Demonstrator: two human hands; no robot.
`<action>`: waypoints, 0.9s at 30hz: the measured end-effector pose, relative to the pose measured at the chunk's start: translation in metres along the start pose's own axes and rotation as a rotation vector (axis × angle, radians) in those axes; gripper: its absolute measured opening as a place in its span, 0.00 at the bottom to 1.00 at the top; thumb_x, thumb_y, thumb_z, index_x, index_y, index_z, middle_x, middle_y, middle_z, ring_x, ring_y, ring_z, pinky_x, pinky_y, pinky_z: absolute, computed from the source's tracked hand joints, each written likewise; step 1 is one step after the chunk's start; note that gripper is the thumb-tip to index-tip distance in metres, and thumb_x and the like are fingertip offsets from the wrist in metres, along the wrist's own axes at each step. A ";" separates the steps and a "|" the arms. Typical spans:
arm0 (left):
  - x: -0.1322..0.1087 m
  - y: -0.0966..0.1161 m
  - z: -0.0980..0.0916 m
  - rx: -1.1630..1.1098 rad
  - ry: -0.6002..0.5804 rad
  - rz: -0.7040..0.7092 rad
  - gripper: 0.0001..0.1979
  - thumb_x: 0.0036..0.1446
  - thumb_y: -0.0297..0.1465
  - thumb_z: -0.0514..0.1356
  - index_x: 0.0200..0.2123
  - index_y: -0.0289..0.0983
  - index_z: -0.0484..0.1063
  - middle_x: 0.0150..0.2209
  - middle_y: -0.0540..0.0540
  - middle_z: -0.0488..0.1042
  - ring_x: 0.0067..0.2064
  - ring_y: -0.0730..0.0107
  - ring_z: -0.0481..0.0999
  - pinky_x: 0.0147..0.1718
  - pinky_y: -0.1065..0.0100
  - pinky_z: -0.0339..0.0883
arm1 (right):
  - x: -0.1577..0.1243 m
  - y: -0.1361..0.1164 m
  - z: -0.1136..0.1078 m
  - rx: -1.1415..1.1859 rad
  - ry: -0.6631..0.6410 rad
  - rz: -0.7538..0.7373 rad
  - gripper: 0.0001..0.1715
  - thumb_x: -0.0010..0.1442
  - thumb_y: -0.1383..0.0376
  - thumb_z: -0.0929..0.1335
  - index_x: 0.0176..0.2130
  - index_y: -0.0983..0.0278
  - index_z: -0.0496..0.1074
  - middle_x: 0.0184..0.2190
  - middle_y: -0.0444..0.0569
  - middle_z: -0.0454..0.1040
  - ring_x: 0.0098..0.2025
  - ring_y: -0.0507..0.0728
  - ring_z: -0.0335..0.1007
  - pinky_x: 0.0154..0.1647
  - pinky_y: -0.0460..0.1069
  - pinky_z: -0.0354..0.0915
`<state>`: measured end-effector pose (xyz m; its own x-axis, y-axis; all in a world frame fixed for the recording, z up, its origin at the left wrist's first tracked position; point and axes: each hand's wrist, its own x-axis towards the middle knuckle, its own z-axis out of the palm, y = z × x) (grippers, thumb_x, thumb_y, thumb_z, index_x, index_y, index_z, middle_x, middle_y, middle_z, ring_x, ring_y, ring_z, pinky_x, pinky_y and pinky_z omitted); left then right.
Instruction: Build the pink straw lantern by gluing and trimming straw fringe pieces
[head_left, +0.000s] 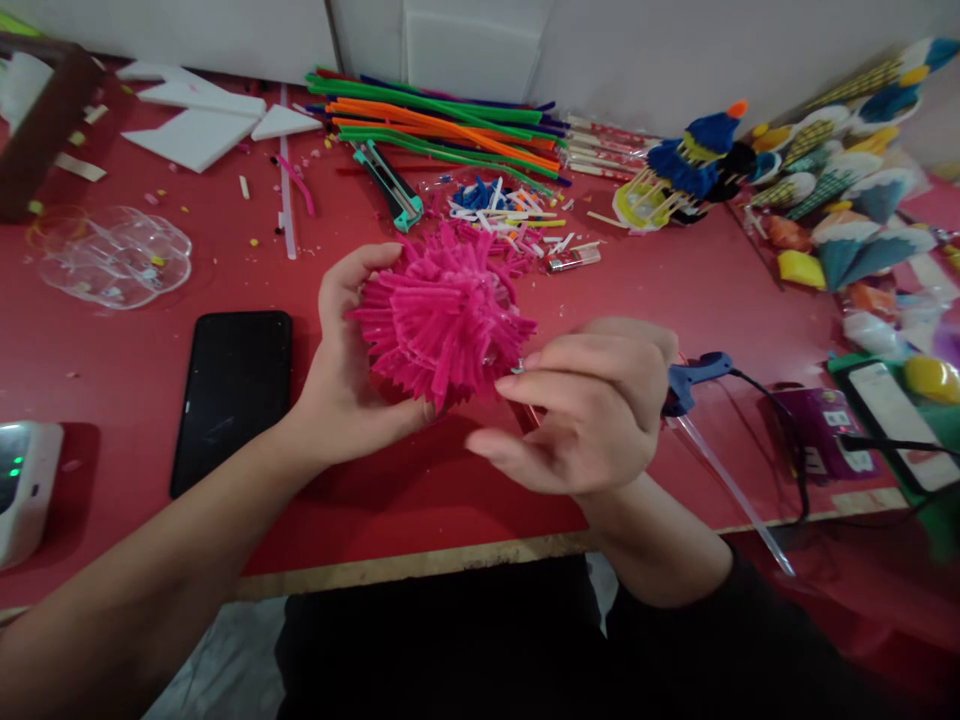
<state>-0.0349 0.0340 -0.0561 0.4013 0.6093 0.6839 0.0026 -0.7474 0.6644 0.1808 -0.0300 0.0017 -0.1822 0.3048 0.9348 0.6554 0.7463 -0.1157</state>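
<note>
My left hand [349,370] is wrapped round the side of a bright pink ball of pipe cleaner pieces [442,320], whose ends stick out all round like a pom-pom. It is held above the red table. Clear, shiny patches show among the pink pieces on its right side. At that side is my right hand [585,405], its fingers curled and slightly blurred, the thumb standing apart below. A tiny shiny bit [517,368] shows at the right fingertips, too small to name. Behind the right hand lies a blue glue gun [697,378], partly hidden.
Pipe cleaners [442,125], a green cutter [388,185], cut scraps [502,205] and a lighter [574,258] lie behind the ball. A black phone [232,390] and a clear tray [120,265] are left. Craft figures [690,165] and wrapped cones [855,230] stand right.
</note>
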 end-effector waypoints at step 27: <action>0.016 0.039 -0.001 -0.115 -0.385 -0.029 0.59 0.49 0.39 0.76 0.74 0.38 0.43 0.67 0.32 0.62 0.65 0.36 0.73 0.58 0.36 0.74 | 0.005 0.023 -0.014 0.601 -0.262 0.379 0.17 0.63 0.57 0.72 0.51 0.54 0.80 0.48 0.48 0.74 0.53 0.59 0.72 0.54 0.58 0.73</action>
<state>-0.0291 0.0152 -0.0190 0.7166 0.4693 0.5159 -0.0751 -0.6835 0.7261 0.2049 -0.0196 0.0080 -0.2412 0.6795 0.6929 0.2093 0.7336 -0.6466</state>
